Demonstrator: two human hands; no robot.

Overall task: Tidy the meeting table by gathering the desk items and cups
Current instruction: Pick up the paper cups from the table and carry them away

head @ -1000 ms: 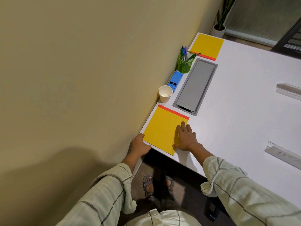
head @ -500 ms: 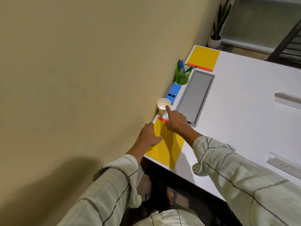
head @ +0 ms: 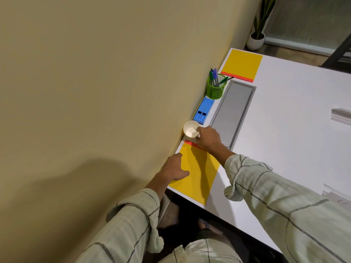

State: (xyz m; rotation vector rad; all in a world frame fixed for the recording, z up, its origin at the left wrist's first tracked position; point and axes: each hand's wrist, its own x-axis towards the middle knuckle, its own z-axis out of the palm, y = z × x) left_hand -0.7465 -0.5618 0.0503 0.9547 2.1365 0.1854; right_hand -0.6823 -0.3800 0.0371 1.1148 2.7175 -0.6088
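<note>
Right hand [head: 208,138] moved off the pad [head: 197,173] and now grasps the cup [head: 191,129] at its rim, ready to lift; left hand [head: 173,168] rests released on pad behind it

Head view, single wide-angle camera: looks forward and steeply down from above the near corner of the white table [head: 284,133]. Beige wall [head: 85,82] fills the left half; tabletop runs to the upper right (potted plant [head: 256,37] beyond it); sleeves enter close, bottom edge.
</note>
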